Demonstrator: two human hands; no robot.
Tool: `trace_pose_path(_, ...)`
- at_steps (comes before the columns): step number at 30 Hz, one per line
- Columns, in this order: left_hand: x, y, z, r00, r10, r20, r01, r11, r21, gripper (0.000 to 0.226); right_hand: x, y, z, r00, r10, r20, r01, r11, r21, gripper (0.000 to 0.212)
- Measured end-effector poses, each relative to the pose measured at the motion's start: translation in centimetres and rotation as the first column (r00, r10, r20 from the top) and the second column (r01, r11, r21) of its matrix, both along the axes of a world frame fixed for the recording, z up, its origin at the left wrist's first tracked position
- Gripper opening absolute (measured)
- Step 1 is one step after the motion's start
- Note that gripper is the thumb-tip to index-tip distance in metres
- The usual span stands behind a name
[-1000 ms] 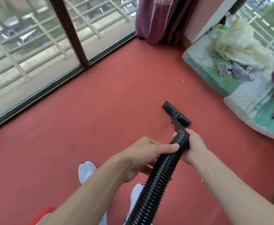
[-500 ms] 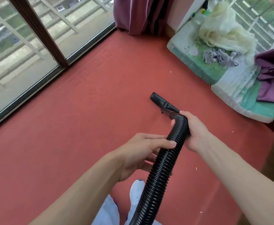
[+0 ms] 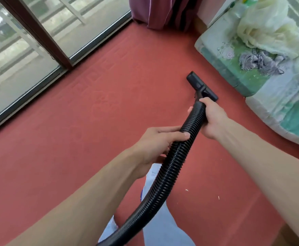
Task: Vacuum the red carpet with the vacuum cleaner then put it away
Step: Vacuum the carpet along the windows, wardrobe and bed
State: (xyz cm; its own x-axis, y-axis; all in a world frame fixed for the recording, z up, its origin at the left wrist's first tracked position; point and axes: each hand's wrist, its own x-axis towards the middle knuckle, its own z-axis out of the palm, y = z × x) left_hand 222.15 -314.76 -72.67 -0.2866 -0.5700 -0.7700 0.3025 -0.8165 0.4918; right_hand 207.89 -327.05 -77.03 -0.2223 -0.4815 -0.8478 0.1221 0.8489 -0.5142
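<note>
Hands: right hand (image 3: 213,118) clasps black hose (image 3: 164,173) just behind nozzle (image 3: 202,86), steering; left hand (image 3: 160,144) grips hose farther back, bearing slack. Nozzle flat on red carpet (image 3: 84,132), near mattress (image 3: 237,68).

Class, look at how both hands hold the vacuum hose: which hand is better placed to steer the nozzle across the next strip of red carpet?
Right. The right hand grips the hose just behind the nozzle; the left hand holds farther back, probably only supporting.
</note>
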Motion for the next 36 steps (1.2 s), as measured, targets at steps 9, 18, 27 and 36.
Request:
trace_pose_path(9, -2.5, -4.2, -3.3, 0.995, 0.09, 0.036, -0.094, 0.987, 0.134, 0.019, -1.7, -5.3, -4.1, 0.995, 0.096, -0.011, -0.095, 0.995, 0.015, 0.014)
trace_pose_path(18, -1.2, -1.9, -2.2, 0.999, -0.026, 0.033, 0.023, 0.995, 0.095, 0.024, -2.2, -2.4, -3.1, 0.993, 0.11, 0.052, -0.113, 0.992, 0.052, 0.023)
trace_pose_path(27, 3.0, 6.3, 4.2, 0.983, -0.181, 0.008, 0.181, 0.983, -0.018, 0.033, -0.2, 8.5, 1.5, 0.978, 0.16, 0.13, -0.173, 0.98, 0.097, 0.036)
trace_pose_path(36, 8.0, 20.1, 9.7, 0.996, -0.08, -0.026, 0.082, 0.994, 0.074, 0.032, 5.3, 23.4, 2.8, 0.887, 0.46, -0.048, -0.436, 0.867, 0.242, 0.032)
